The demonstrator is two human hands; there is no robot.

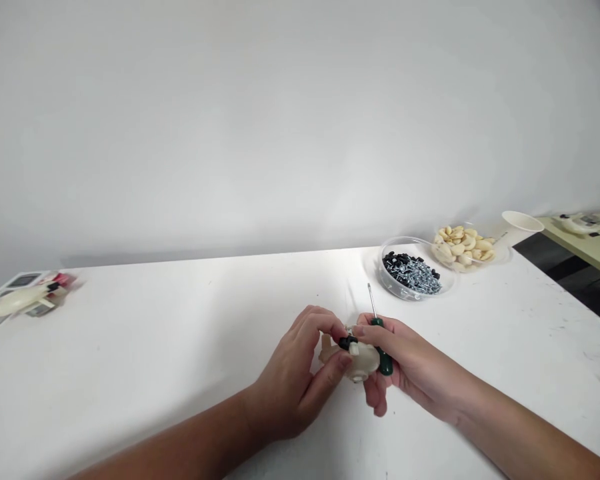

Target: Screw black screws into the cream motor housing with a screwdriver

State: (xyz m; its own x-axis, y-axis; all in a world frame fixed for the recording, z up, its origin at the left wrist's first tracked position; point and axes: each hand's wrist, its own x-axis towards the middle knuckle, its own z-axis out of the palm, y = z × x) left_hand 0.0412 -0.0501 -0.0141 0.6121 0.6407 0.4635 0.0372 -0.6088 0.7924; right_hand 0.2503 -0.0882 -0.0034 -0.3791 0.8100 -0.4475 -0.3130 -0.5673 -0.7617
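My left hand is closed, its thumb and fingers pinching a small black piece against a cream plastic part. My right hand is closed too, cradling that cream part while gripping a green-handled screwdriver whose metal shaft points up and away. Both hands meet just above the white table, near its front middle.
A clear dish of silver screws and black pieces stands behind the hands at right. Beside it sits a dish of cream plastic parts and a white paper cup. An assembled cream toy lies far left. A second table is at right.
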